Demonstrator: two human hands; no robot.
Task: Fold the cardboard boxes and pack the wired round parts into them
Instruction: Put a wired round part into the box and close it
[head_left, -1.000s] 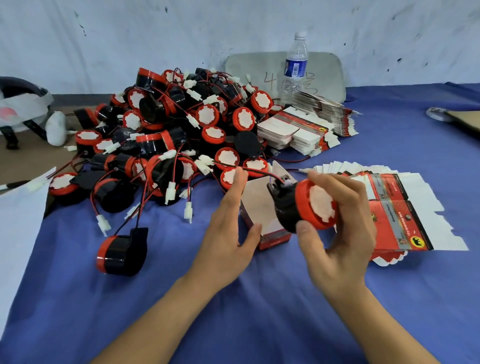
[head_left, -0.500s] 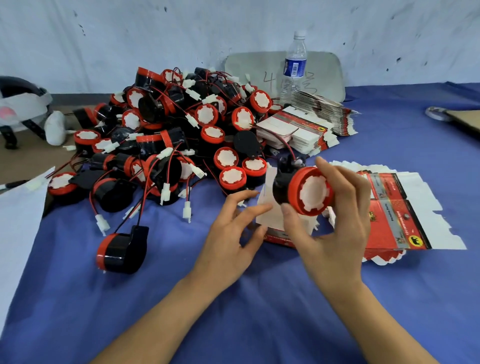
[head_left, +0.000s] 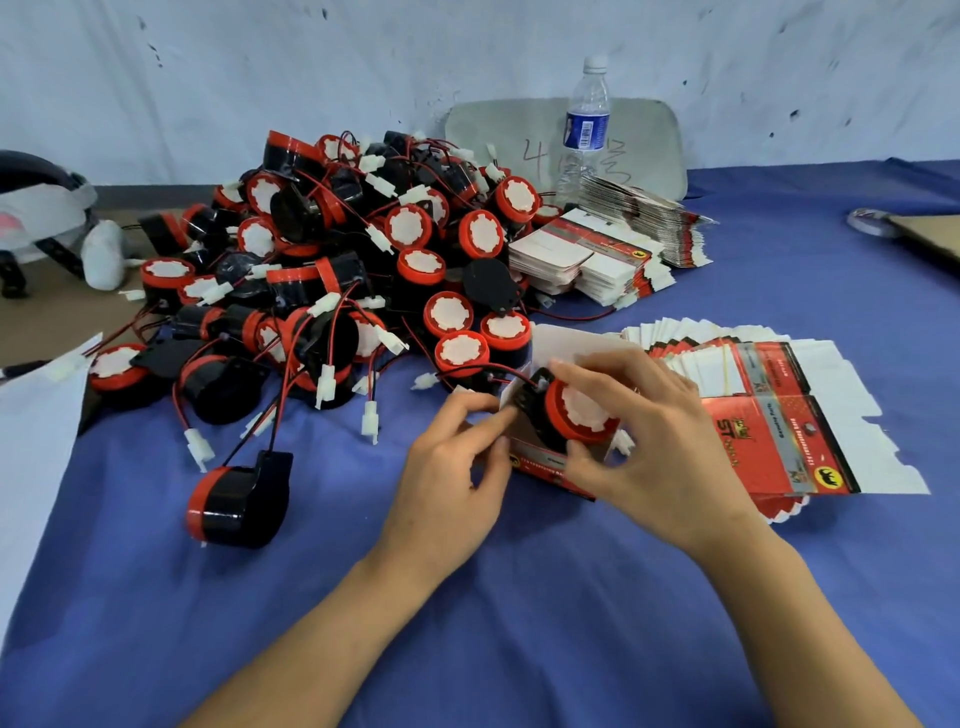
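Your right fingers (head_left: 608, 366) and thumb are clamped around the red rim of the wired round part (head_left: 587, 415), while your left fingertips (head_left: 485, 418) pinch the near wall of the folded box (head_left: 545, 462). Half a second ago that part was up in the air above the box and your left hand (head_left: 454, 470) lay loose beside it. Now your right hand (head_left: 665, 447) has brought it down so its black body sits in the box mouth, with the red cap still outside. Its wire (head_left: 483, 370) trails left toward the pile of parts (head_left: 363, 270). By my reading, insertion has begun but isn't finished: the lead needs tucking in and the white flap (head_left: 571, 343) closing. The fanned flat boxes (head_left: 769, 410) wait just to the right on the blue cloth (head_left: 519, 597).
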